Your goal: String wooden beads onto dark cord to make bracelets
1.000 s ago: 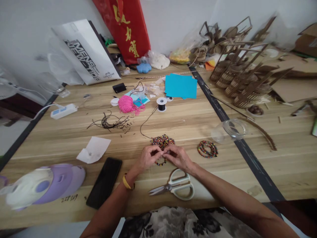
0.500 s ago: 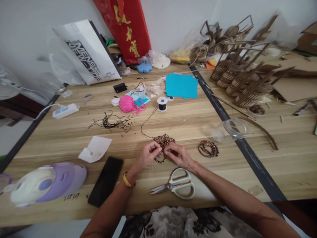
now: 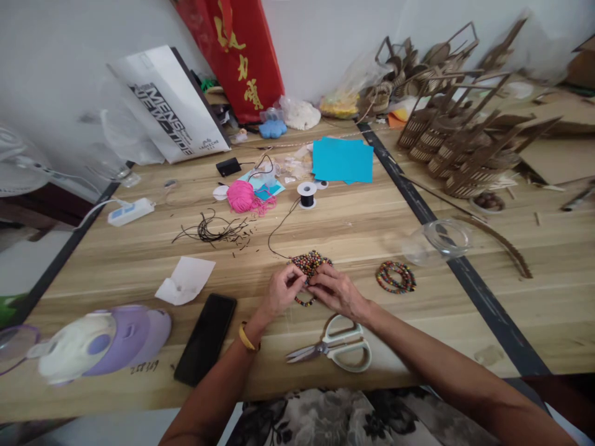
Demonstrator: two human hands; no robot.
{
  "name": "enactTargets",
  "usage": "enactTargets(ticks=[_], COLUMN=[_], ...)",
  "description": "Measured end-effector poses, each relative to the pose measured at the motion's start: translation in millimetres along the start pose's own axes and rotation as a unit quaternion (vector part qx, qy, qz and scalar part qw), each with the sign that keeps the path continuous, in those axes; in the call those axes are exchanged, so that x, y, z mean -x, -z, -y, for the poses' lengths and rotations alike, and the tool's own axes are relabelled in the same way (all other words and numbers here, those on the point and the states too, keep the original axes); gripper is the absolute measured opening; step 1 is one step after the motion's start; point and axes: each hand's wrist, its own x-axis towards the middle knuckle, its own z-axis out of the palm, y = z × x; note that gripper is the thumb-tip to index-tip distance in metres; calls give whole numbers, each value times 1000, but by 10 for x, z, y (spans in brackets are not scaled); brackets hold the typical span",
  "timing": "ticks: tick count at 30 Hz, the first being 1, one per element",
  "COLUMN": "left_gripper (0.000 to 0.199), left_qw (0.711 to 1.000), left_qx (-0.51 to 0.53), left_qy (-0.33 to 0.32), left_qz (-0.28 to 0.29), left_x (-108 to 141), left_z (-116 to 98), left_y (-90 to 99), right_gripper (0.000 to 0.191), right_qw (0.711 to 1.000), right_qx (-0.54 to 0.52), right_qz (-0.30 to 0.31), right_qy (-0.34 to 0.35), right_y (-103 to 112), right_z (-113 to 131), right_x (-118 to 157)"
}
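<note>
A heap of multicoloured strung beads [image 3: 315, 259] lies at the middle of the table, and a loop of it hangs toward me below my fingers. My left hand [image 3: 282, 291] pinches the bead string from the left, thumb against fingertips. From the right, my right hand [image 3: 339, 292] closes its fingertips on the same string, very near the left. The exact spot they hold is partly hidden by the fingers. Black cord runs from the heap to a white spool [image 3: 307, 196] farther back. Scissors [image 3: 331, 350] with pale handles rest just below my right hand, blades pointing left.
A coil of strung beads [image 3: 396, 277] lies to the right, near a clear plastic container [image 3: 439, 241]. At left are a black phone [image 3: 205, 339], white paper [image 3: 186, 280] and black cord pieces [image 3: 216, 229]. Pink yarn [image 3: 242, 196], blue sheets [image 3: 343, 160] and woven baskets [image 3: 458, 145] stand farther back.
The whole view has shifted slightly, with things appearing a little farther right. Both hands stay pinched together at the bead string, with only small finger movement.
</note>
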Motion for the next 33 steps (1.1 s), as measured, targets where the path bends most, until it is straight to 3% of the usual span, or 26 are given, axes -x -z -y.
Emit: enactTargets(ticks=[13,23,28,33], left_gripper=[13,16,16,14], left_qw=[989,998,998,997], left_qx=[-116,5,2,-33], left_qy=[-79,-51,-52,-61], left_qz=[-49,-23,-40,-37], left_x=[7,12,7,8], left_z=[-12,16,19,43], left_y=[-13,-49,-44,-44], right_gripper=[14,14,10,19], right_qw=[998,992,996,949], right_qx=[-45,-92,79,315], right_qz=[-20,-53,-24,1], right_qy=[-31,-67,-29,10], right_y=[-65,-95,-47,-32], right_z=[44,42,51,69], right_x=[5,28,66,146])
